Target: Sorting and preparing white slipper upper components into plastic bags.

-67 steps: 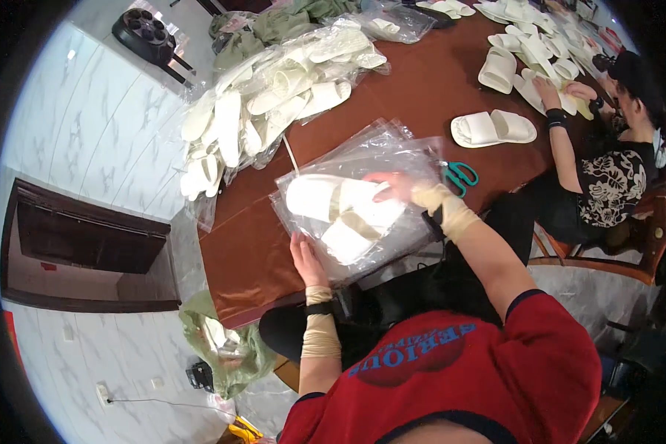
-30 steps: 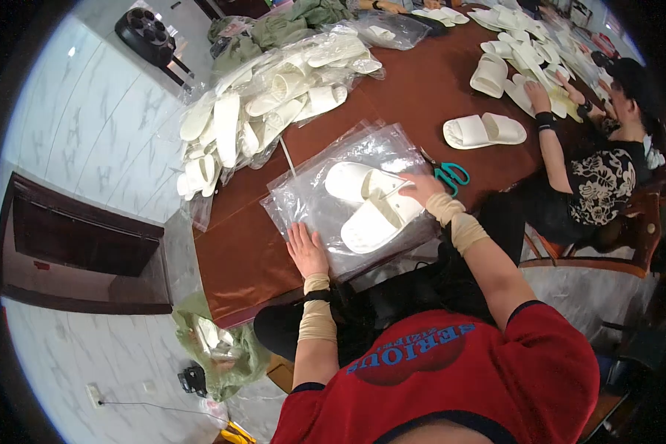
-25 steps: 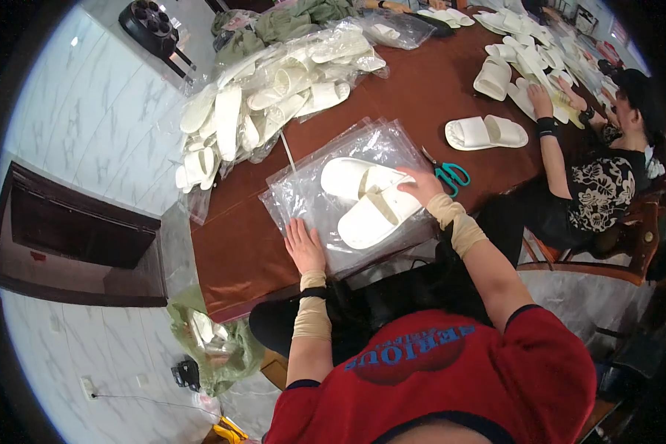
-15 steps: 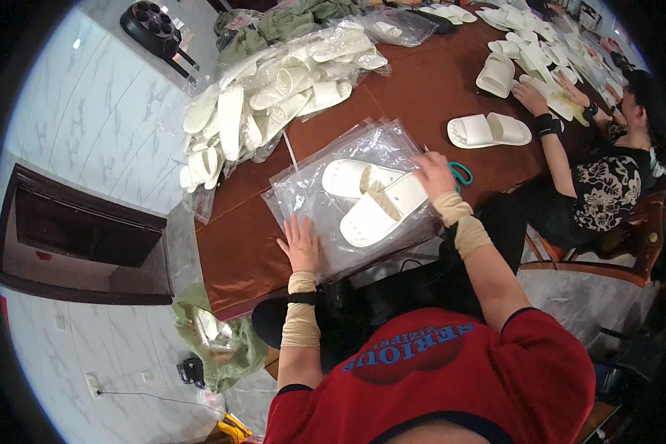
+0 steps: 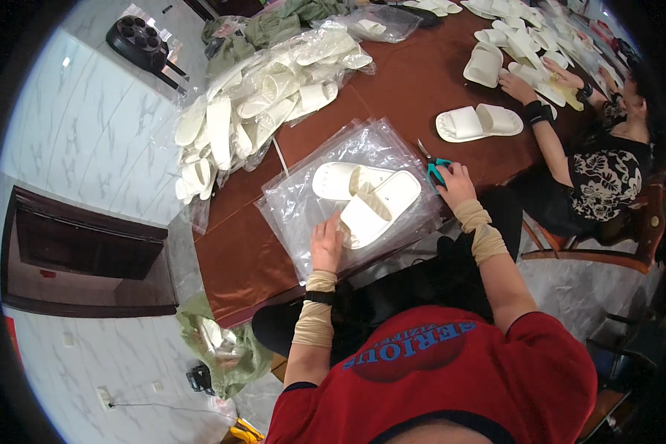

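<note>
Two white slippers (image 5: 381,209) lie together, one overlapping the other, on a stack of clear plastic bags (image 5: 288,229) on the brown-covered table. My left hand (image 5: 327,243) rests over the bags, its fingers extended and reaching the toe side of the nearer slipper. Right of the slippers, my right hand (image 5: 456,185) has its fingers closed around the teal handles of a pair of scissors (image 5: 432,169), whose blades point away from me. Beyond the scissors sits another pair of white slippers (image 5: 479,123).
Bagged white slippers (image 5: 274,96) are heaped at the table's far left, by green cloth (image 5: 281,26). More slippers (image 5: 525,41) cover the far right, where another person's hand (image 5: 518,87) works. A green sack (image 5: 226,348) stands on the floor at left.
My left hand has moved right from the bags to the slipper's edge, its fingers less spread. The right hand has left the slipper's heel and taken the scissors, which have shifted left.
</note>
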Tool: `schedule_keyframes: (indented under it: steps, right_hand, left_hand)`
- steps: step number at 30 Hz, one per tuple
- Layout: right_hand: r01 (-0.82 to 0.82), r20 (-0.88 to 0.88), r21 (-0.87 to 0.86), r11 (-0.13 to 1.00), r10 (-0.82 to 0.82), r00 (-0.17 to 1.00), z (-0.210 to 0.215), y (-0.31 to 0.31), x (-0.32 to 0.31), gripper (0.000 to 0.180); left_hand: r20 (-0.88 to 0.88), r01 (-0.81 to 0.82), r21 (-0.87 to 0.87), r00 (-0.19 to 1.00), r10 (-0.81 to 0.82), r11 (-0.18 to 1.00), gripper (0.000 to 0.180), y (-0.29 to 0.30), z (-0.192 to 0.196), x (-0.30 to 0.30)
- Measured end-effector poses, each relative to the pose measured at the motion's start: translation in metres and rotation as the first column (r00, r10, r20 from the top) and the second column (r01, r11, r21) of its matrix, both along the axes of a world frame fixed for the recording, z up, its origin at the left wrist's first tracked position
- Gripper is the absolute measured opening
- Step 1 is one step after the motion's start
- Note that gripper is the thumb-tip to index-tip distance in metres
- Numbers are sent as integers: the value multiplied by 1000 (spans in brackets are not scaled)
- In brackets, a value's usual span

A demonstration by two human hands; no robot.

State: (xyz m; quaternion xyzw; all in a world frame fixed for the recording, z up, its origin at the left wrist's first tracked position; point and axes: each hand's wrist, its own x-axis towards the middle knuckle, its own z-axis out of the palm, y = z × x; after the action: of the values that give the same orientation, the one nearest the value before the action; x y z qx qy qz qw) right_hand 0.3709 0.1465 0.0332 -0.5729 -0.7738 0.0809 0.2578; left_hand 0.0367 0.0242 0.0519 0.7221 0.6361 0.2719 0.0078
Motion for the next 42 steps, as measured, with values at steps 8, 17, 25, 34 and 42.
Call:
schedule_keyframes:
  steps: [8, 17, 25, 34, 42]
  right_hand:
    - [95, 99, -63, 993, -89, 991, 3, 8, 4, 53]
    - [152, 120, -176, 973, -132, 984, 12, 20, 15, 47]
    - [-1, -350, -459, 888, -181, 919, 29, 13, 17, 53]
    - [-557, 291, -104, 824, 561, 775, 116, -68, -119, 57]
    - [-600, 490, -73, 796, 553, 674, 114, -73, -170, 55]
  left_hand:
    - [183, 32, -77, 983, -18, 996, 10, -14, 35, -35]
    - [354, -52, -18, 933, 55, 998, 7, -6, 41, -46]
    - [411, -71, 57, 911, 41, 996, 7, -7, 30, -60]
    - [470, -67, 173, 882, -22, 983, 6, -3, 31, -64]
    - [437, -87, 174, 900, 2, 981, 8, -5, 34, -59]
